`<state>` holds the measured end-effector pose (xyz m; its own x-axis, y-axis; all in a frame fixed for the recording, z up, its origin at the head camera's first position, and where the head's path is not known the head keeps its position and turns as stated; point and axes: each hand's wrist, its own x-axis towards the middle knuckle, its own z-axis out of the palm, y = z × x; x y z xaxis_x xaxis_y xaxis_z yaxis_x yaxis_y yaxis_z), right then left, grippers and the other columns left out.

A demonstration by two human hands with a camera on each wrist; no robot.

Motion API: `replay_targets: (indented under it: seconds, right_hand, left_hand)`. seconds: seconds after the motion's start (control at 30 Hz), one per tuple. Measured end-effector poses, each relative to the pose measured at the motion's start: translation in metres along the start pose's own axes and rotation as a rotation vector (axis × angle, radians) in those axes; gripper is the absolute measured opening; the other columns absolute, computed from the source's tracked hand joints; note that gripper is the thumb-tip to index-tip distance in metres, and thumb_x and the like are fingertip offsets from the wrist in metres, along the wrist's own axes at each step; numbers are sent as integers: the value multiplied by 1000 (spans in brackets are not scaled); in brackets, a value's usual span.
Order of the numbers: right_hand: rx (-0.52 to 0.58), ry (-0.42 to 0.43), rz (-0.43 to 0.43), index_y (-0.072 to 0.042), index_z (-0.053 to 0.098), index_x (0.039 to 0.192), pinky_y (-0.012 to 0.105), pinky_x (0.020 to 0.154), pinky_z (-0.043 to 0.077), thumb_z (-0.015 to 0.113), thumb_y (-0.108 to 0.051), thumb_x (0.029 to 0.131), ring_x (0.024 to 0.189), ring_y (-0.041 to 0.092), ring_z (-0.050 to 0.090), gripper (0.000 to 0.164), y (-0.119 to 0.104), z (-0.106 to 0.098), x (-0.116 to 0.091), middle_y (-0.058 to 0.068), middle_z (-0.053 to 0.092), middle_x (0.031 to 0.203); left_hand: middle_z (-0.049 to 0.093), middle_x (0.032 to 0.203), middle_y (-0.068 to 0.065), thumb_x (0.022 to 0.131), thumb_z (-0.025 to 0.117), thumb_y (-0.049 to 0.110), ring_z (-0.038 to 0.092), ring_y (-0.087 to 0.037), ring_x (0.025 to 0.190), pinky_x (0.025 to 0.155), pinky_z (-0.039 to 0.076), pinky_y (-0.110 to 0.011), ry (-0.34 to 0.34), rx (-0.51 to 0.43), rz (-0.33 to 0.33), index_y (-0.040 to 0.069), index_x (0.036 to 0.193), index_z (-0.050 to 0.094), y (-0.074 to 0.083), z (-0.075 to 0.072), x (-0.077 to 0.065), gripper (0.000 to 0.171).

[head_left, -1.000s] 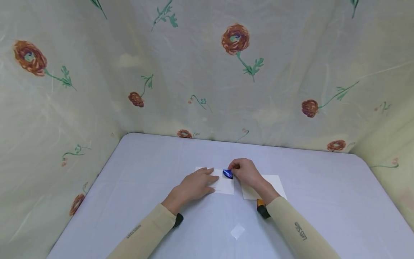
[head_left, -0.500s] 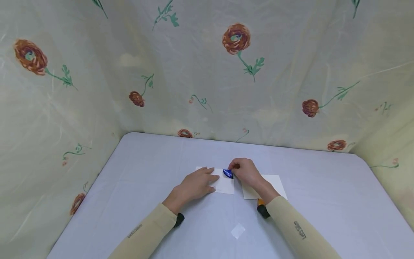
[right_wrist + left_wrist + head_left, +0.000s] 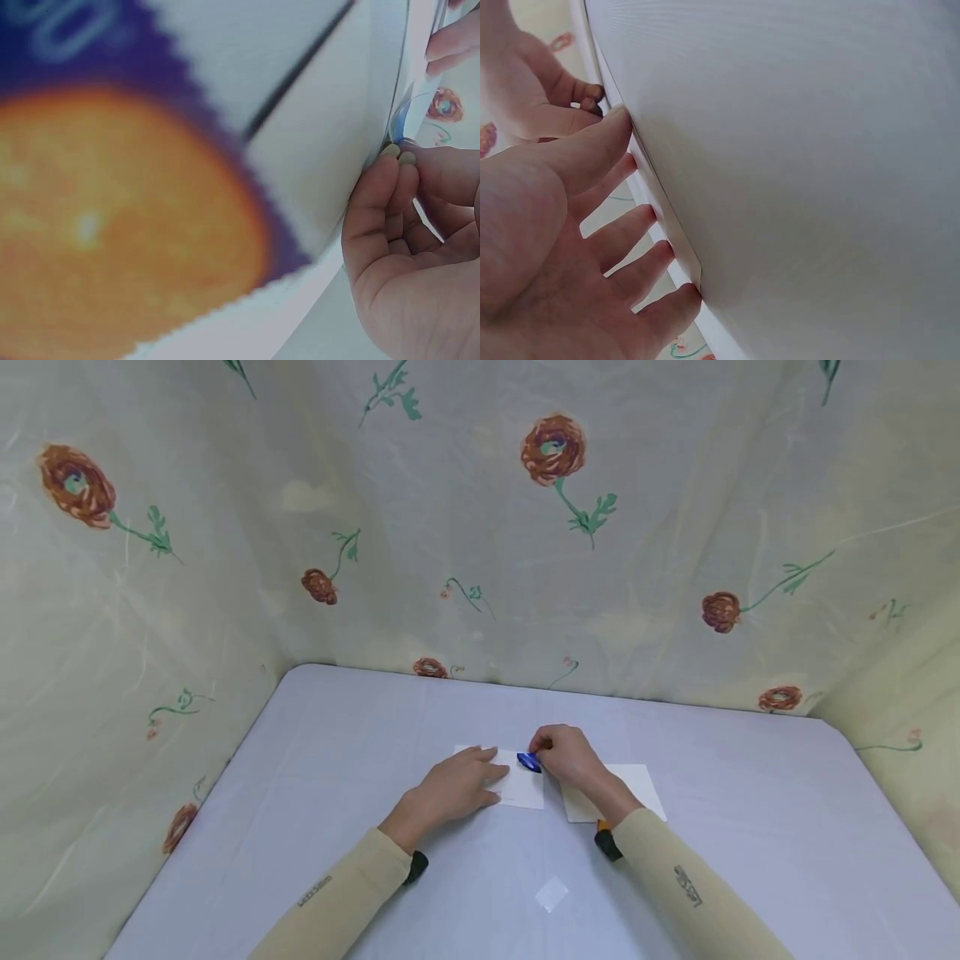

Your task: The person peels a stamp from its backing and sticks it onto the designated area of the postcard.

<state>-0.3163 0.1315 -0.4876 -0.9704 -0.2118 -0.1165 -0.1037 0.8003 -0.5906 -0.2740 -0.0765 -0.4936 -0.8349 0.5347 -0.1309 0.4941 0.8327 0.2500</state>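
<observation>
My left hand (image 3: 456, 787) rests with spread fingers on a small white card or envelope (image 3: 517, 789), holding it against the table. At that card's upper right corner, a small glossy blue stamp (image 3: 528, 762) is curved up. My right hand (image 3: 567, 755) pinches the blue stamp's right edge between thumb and fingertips. In the right wrist view the fingertips (image 3: 391, 151) meet at a thin bent film (image 3: 401, 116) showing blue. Spread fingertips (image 3: 664, 251) line the card in the left wrist view. My right fingers hide part of the stamp.
A second white card (image 3: 633, 781) lies under the right forearm. A perforated stamp (image 3: 127, 225) with an orange disk on dark blue appears large in the right wrist view. A small translucent square (image 3: 552, 893) lies nearer on the white table (image 3: 375, 718). Flowered curtains (image 3: 450, 527) surround the table.
The blue stamp's visible shape has narrowed slightly as it curves more. Both hands stay nearly in place; my right forearm has shifted a little.
</observation>
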Motion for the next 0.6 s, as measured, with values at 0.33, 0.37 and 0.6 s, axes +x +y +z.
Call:
replay_targets:
  seconds: [0.33, 0.37, 0.6]
  right_hand:
    - [38, 7, 4, -5, 73, 91, 27, 70, 47, 60, 0, 86, 80, 19, 57, 15, 0, -4, 0, 8, 70, 87]
    - [35, 8, 5, -5, 73, 91, 27, 70, 46, 59, 0, 85, 80, 20, 57, 16, 0, -4, 0, 8, 70, 87]
    - [34, -1, 25, -4, 73, 93, 28, 71, 48, 58, 1, 86, 82, 20, 57, 17, -2, -4, 0, 9, 70, 89]
  left_hand:
    - [41, 158, -3, 96, 65, 36, 37, -23, 148, 118, 37, -41, -8, -22, -19, 27, 143, 55, 0, 0, 2, 49]
    - [41, 158, -2, 96, 65, 36, 37, -23, 148, 118, 37, -40, -8, -23, -19, 27, 143, 55, 0, 1, 2, 49]
    - [41, 158, -3, 95, 66, 36, 38, -22, 147, 117, 38, -40, -4, -12, -15, 27, 143, 55, -1, 2, 2, 49]
